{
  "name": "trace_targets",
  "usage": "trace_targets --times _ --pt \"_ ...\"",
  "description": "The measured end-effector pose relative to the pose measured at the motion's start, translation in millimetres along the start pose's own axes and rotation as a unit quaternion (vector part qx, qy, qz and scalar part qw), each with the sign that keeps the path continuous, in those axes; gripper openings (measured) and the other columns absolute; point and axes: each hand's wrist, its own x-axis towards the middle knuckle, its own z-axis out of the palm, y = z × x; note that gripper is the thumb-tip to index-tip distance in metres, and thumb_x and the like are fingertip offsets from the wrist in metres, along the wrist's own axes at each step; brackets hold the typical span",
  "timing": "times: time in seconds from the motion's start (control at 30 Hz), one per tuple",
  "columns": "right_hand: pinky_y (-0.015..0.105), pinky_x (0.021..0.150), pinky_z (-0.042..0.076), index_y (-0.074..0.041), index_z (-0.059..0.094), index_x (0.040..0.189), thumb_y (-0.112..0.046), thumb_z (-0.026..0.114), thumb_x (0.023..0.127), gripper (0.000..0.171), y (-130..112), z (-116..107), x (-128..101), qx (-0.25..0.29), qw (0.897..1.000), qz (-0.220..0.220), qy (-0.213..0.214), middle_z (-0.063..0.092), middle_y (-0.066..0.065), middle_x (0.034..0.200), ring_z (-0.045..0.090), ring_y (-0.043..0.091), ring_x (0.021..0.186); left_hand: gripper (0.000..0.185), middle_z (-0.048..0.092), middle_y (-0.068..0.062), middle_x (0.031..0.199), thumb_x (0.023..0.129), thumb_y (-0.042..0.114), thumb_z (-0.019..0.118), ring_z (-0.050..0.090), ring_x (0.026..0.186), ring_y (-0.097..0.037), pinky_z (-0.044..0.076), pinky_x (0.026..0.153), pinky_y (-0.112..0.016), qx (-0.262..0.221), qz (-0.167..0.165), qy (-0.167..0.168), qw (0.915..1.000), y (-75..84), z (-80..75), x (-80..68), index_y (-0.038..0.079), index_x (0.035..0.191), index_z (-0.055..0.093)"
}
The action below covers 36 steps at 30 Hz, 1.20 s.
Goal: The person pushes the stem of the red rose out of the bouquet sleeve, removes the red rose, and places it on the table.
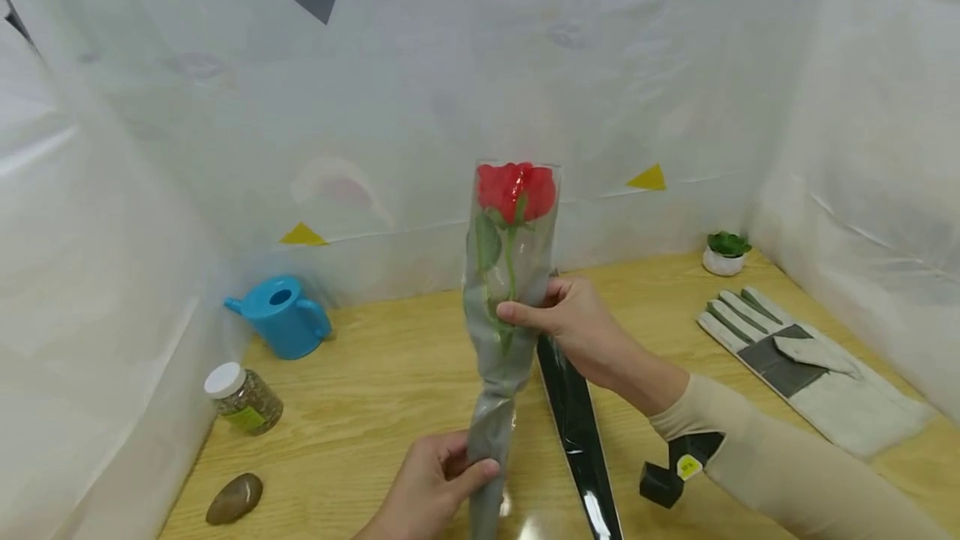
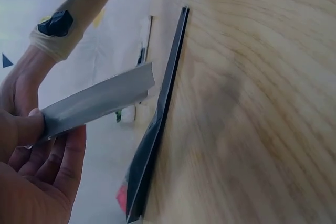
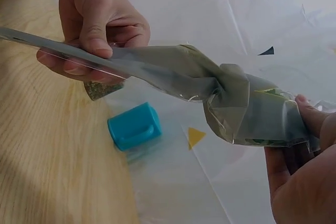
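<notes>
A: What takes up the most room?

B: The wooden table (image 1: 390,373), filling the lower half of the head view, with white plastic sheeting (image 1: 420,90) behind it. At the right edge lies a grey work glove (image 1: 813,373).

A: And at centre?

B: A red rose in a clear-and-grey sleeve (image 1: 506,290), held upright above the table at mid-frame. A long black strip (image 1: 577,423) lies flat on the table just right of it.

A: Who holds the rose?

B: Both hands. The left hand (image 1: 435,486), bottom centre, has thumb and fingers clamped around the sleeve's lower end. The right hand (image 1: 573,319) pinches the sleeve at mid-stem, just below the leaves.

A: Smaller things?

B: A blue watering can (image 1: 283,317) at left, a white-lidded jar (image 1: 243,398) below it, a brown stone (image 1: 235,498) in the lower left, and a small potted plant (image 1: 725,252) at the far right.
</notes>
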Motion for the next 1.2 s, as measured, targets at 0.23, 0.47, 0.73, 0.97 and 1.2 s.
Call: trace_targets --times 0.23,0.47,0.73,0.97,1.2 --pt "0.038 0.087 0.052 0.004 0.073 0.104 -0.014 0.08 0.085 0.028 -10.2 -5.5 3.7 -0.014 1.0 -0.013 0.005 0.072 0.009 0.1 0.063 0.024 0.098 0.02 0.072 -0.008 0.095 0.093 0.01 0.07 0.071 0.083 -0.019 0.058 0.072 -0.033 0.024 -0.004 0.001 0.9997 2.4 2.8 0.5 -0.002 0.109 0.07" --pt "0.031 0.074 0.051 -0.004 0.075 0.098 -0.013 0.079 0.087 0.015 -16.4 -13.0 11.1 0.001 1.0 -0.019 0.015 0.072 0.005 0.092 0.062 0.019 0.088 0.02 0.073 -0.004 0.088 0.091 0.012 0.073 0.071 0.079 -0.016 0.058 0.07 -0.029 0.059 -0.004 -0.006 0.9983 -1.2 -1.7 -0.7 0.0 0.106 0.072" --pt "0.028 0.063 0.05 -0.007 0.076 0.094 -0.013 0.078 0.088 0.009 -18.2 -18.1 16.0 0.028 0.999 -0.018 0.032 0.071 0.005 0.092 0.062 0.018 0.082 0.015 0.07 -0.001 0.083 0.091 0.016 0.072 0.068 0.075 -0.014 0.057 0.07 -0.031 0.078 -0.02 -0.038 0.996 -13.2 -8.1 -4.0 0.004 0.1 0.071" --pt "0.029 0.071 0.053 -0.003 0.075 0.097 -0.014 0.078 0.087 0.015 -18.2 -19.8 17.9 0.039 0.998 -0.017 0.044 0.071 0.007 0.094 0.063 0.018 0.083 0.014 0.07 0.0 0.082 0.091 0.016 0.072 0.068 0.076 -0.014 0.056 0.068 -0.03 0.081 -0.026 -0.037 0.9957 -16.2 -8.8 -4.2 0.005 0.099 0.071" --pt "0.034 0.081 0.054 0.001 0.073 0.106 -0.016 0.079 0.087 0.026 -17.3 -19.2 18.2 0.034 0.998 -0.014 0.048 0.071 0.008 0.1 0.064 0.021 0.09 0.02 0.071 -0.002 0.088 0.094 0.017 0.07 0.069 0.081 -0.017 0.057 0.071 -0.03 0.063 -0.039 -0.037 0.9966 -12.7 -9.7 -2.0 0.004 0.108 0.07"
